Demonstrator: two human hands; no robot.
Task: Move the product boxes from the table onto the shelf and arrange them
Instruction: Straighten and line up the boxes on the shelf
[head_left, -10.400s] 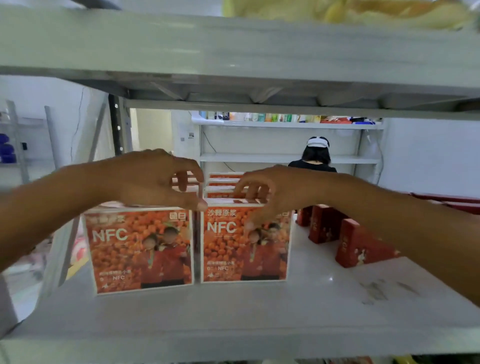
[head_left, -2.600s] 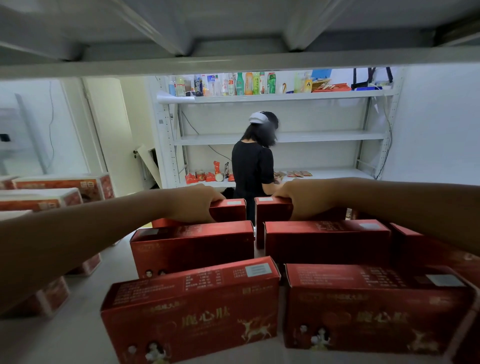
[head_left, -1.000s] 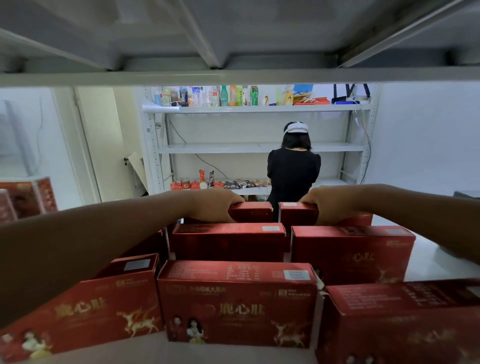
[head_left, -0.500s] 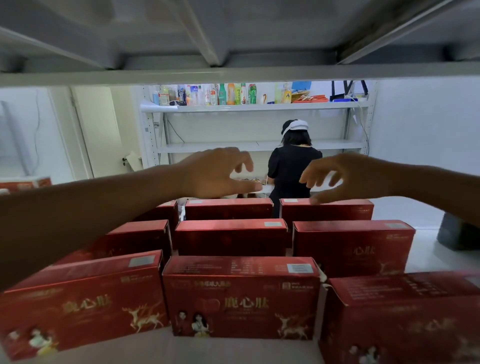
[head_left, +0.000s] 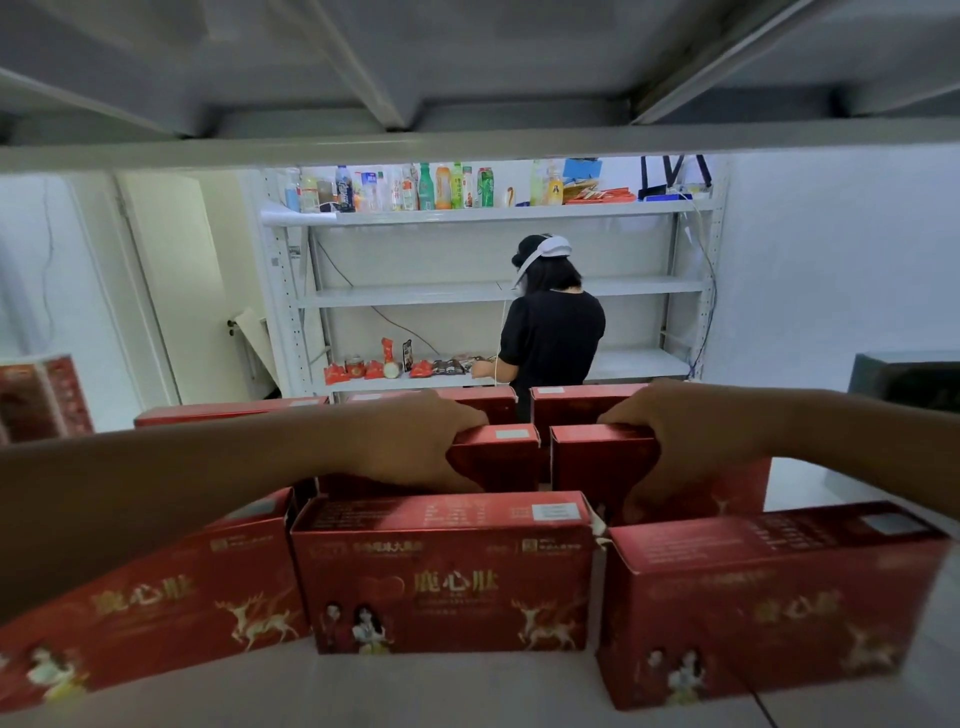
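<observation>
the red product boxes stood on the shelf (head_left: 467, 696) in three rows running back from its front edge. the left hand (head_left: 410, 447) gripped the left middle box (head_left: 498, 460) in the second row, its fingers (head_left: 460, 418) curled over the top far edge and the thumb against the near face. the right hand (head_left: 696, 441) gripped the right middle box (head_left: 597, 462) just beside it in the same way, fingers hooked over the top and the thumb low on the near face. a narrow gap parted the two held boxes.

along the front edge stood the front left box (head_left: 156, 608), tilted, the front centre box (head_left: 447, 571), upright and square on, and the front right box (head_left: 753, 597), turned slightly. behind the hands, toward the back edge, the back row (head_left: 576, 402) showed only its tops. near the shelf's left end a reddish box (head_left: 41, 400) stood upright, apart from the others. the underside of the upper shelf (head_left: 467, 78) filled the top of the view.

across the room a person in black (head_left: 550, 338) faced a far rack (head_left: 415, 293) with bottles (head_left: 426, 187) on its top level and small packets (head_left: 395, 366) lower down.
</observation>
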